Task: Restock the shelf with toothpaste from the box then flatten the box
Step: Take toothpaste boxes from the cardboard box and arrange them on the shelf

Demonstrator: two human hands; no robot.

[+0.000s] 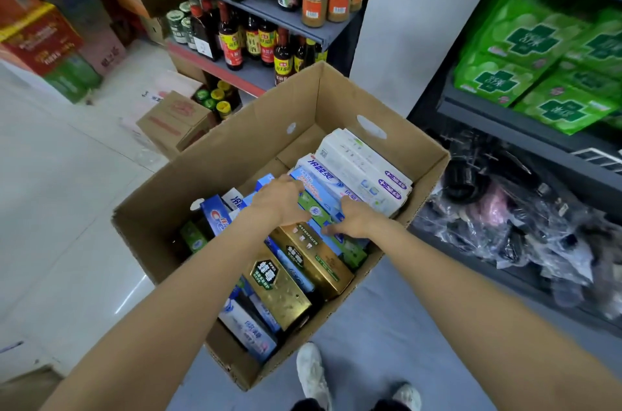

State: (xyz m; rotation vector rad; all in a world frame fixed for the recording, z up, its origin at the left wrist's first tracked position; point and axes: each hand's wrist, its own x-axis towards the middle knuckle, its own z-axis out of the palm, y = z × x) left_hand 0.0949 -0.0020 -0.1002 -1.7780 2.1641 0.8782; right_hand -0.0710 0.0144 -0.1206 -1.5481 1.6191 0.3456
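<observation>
A white shoe (311,373) stood at six o'clock on the grey floor, just below the open cardboard box (232,154). Inside it, gold toothpaste cartons (304,262) lay nearest. Beyond them both hands reached in: the left hand (281,200) and right hand (351,217) gripped, as far as the blur allowed, a light-blue toothpaste pack (319,198) between them. At eleven o'clock, sauce bottles (235,36) lined a shelf.

Bright even light, floor glare, blurred edges
</observation>
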